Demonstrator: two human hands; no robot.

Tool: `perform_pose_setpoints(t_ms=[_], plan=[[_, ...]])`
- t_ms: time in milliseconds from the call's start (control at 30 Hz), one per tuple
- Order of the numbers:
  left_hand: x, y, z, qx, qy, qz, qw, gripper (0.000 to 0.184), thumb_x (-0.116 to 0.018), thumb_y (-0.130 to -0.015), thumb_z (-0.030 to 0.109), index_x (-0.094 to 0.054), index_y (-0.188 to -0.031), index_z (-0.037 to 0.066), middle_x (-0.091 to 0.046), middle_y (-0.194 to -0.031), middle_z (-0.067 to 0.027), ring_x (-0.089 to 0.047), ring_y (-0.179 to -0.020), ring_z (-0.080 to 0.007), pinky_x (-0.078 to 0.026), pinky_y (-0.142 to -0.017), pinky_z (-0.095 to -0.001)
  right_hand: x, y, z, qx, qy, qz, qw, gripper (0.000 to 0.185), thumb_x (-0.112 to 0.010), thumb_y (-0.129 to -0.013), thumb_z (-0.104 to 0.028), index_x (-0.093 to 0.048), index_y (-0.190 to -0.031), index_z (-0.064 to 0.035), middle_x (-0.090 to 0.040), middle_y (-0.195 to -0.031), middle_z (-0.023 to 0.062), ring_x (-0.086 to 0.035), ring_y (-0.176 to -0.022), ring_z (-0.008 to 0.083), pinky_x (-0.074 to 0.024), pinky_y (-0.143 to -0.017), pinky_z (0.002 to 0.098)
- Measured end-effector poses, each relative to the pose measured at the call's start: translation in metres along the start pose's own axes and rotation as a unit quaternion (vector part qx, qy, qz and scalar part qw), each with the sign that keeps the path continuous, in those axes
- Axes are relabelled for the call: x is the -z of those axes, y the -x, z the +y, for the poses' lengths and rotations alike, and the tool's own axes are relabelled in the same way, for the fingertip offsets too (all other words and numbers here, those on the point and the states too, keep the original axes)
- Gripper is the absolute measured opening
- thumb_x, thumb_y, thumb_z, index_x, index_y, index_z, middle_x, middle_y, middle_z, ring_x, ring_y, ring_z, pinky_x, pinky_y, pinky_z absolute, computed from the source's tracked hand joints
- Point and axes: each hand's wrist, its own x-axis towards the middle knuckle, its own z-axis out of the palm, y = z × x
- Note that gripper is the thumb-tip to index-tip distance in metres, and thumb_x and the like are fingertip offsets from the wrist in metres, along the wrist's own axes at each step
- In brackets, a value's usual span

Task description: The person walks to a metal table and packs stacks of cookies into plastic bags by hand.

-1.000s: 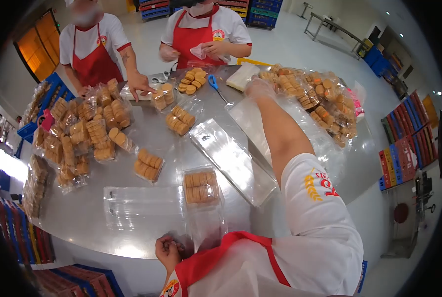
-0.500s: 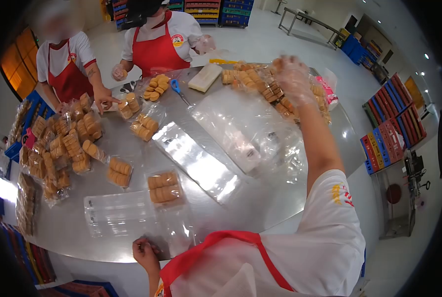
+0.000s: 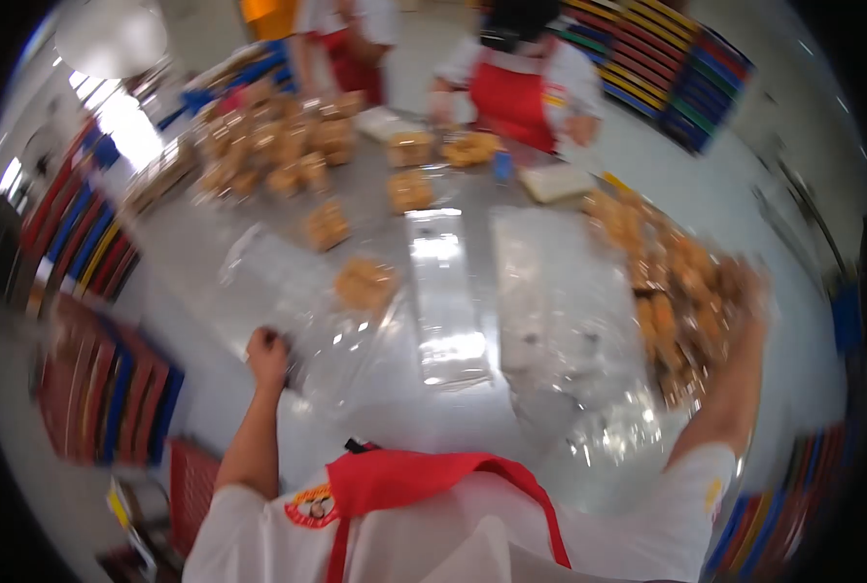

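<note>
bagged biscuits (image 3: 659,325) lie by the right hand (image 3: 745,290), sleeve badge (image 3: 312,506) unreadably blurred.

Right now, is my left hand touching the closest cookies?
Apart. The head view, though blurred, shows clear plastic in a wide gap between your left hand and those cookies.

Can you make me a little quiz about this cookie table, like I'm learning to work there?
1. True or false: the camera wearer's right hand is by the cookie heap.
2. Pick one: the wearer's apron is a) green, b) red, c) blue.
3. Fill in: the wearer's left hand is beside a see-through ____.

Key: 1. True. 2. b. 3. Bag.
</note>
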Motion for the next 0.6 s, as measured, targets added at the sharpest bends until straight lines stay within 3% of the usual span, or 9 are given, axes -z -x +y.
perform_pose_setpoints(t_ms=[67, 133, 167, 233, 333, 433, 500, 533, 600], plan=[[0.001, 0.003, 0.02, 0.01, -0.023, 0.025, 0.999, 0.013, -0.057, -0.077, 0.008, -0.062, -0.086, 0.0, -0.064, -0.081, -0.0167, -0.062, -0.075, -0.0296, -0.05, -0.07, -0.0368, -0.04, -0.03, 0.036, -0.082, -0.248, 0.222, 0.939, 0.072, -0.046, -0.092, -0.06, -0.042, -0.147, -0.0145, -0.04, -0.151, 0.0189, -0.038, -0.139, 0.0376, -0.0303, -0.114, 0.0446], [-0.004, 0.003, 0.021, 0.005, -0.001, 0.041, 0.999, 0.013, -0.057, -0.078, 0.006, -0.063, -0.087, 0.0, -0.065, -0.082, -0.016, -0.063, -0.075, -0.0282, -0.05, -0.069, -0.0355, -0.068, -0.051, 0.044, -0.026, -0.23, 0.008, 0.973, 0.074, -0.043, -0.094, -0.06, -0.037, -0.15, -0.0107, -0.039, -0.152, 0.0187, -0.032, -0.143, 0.037, -0.028, -0.115, 0.0458], [-0.001, 0.003, 0.023, 0.028, -0.011, 0.031, 0.999, 0.012, -0.058, -0.078, 0.005, -0.063, -0.087, 0.0, -0.064, -0.081, -0.0153, -0.062, -0.073, -0.0266, -0.05, -0.069, -0.035, -0.073, -0.051, 0.043, -0.025, -0.249, 0.005, 0.968, 0.074, -0.042, -0.095, -0.059, -0.037, -0.149, -0.0095, -0.039, -0.152, 0.0187, -0.03, -0.143, 0.0374, -0.0275, -0.115, 0.046], [0.001, 0.002, 0.029, 0.046, -0.011, 0.023, 0.999, 0.011, -0.058, -0.078, 0.004, -0.063, -0.086, 0.0, -0.063, -0.079, -0.0143, -0.061, -0.071, -0.0242, -0.049, -0.067, -0.0342, -0.063, -0.051, 0.047, -0.027, -0.281, 0.008, 0.959, 0.073, -0.04, -0.097, -0.058, -0.036, -0.149, -0.007, -0.038, -0.152, 0.0187, -0.027, -0.144, 0.0382, -0.0265, -0.116, 0.0464], [0.002, 0.003, 0.028, 0.03, -0.001, 0.026, 0.999, 0.01, -0.058, -0.078, 0.003, -0.063, -0.086, 0.0, -0.062, -0.077, -0.0133, -0.06, -0.068, -0.0226, -0.048, -0.065, -0.0335, -0.041, -0.055, 0.029, 0.004, -0.133, 0.214, 0.968, 0.069, -0.038, -0.099, -0.055, -0.038, -0.148, -0.0064, -0.038, -0.152, 0.0186, -0.027, -0.144, 0.0399, -0.0261, -0.116, 0.0467], [0.003, 0.003, 0.03, 0.005, 0.006, 0.018, 1.0, 0.009, -0.058, -0.078, 0.001, -0.063, -0.086, 0.0, -0.062, -0.077, -0.0126, -0.059, -0.066, -0.0218, -0.048, -0.064, -0.033, 0.064, 0.044, -0.065, 0.215, -0.235, 0.345, 0.883, 0.062, -0.044, -0.1, -0.048, -0.042, -0.146, -0.0072, -0.039, -0.152, 0.0175, -0.029, -0.144, 0.0377, -0.0259, -0.116, 0.0446], [0.004, 0.002, 0.023, -0.001, 0.021, 0.006, 1.0, 0.009, -0.058, -0.079, 0.001, -0.063, -0.086, 0.0, -0.062, -0.078, -0.0116, -0.059, -0.066, -0.0202, -0.048, -0.063, -0.0322, 0.112, 0.09, -0.138, 0.299, -0.274, 0.319, 0.857, 0.058, -0.05, -0.099, -0.042, -0.044, -0.145, -0.0075, -0.041, -0.151, 0.0167, -0.033, -0.143, 0.0339, -0.0261, -0.116, 0.0415], [0.005, 0.001, 0.021, 0.016, 0.042, -0.013, 0.999, 0.009, -0.058, -0.079, 0.001, -0.063, -0.086, 0.0, -0.062, -0.078, -0.0111, -0.059, -0.066, -0.0192, -0.048, -0.063, -0.0318, 0.137, 0.114, -0.185, 0.272, -0.315, 0.27, 0.868, 0.057, -0.052, -0.098, -0.04, -0.045, -0.144, -0.0073, -0.042, -0.15, 0.0164, -0.035, -0.142, 0.0321, -0.0264, -0.116, 0.0402], [0.009, -0.002, 0.017, 0.046, 0.085, -0.054, 0.994, 0.009, -0.059, -0.078, 0.001, -0.063, -0.086, 0.0, -0.061, -0.078, -0.0102, -0.059, -0.066, -0.0173, -0.048, -0.063, -0.0309, 0.146, 0.145, -0.257, 0.419, -0.336, 0.193, 0.821, 0.059, -0.058, -0.094, -0.038, -0.046, -0.143, -0.0064, -0.045, -0.148, 0.017, -0.038, -0.14, 0.0317, -0.0269, -0.116, 0.0392]])
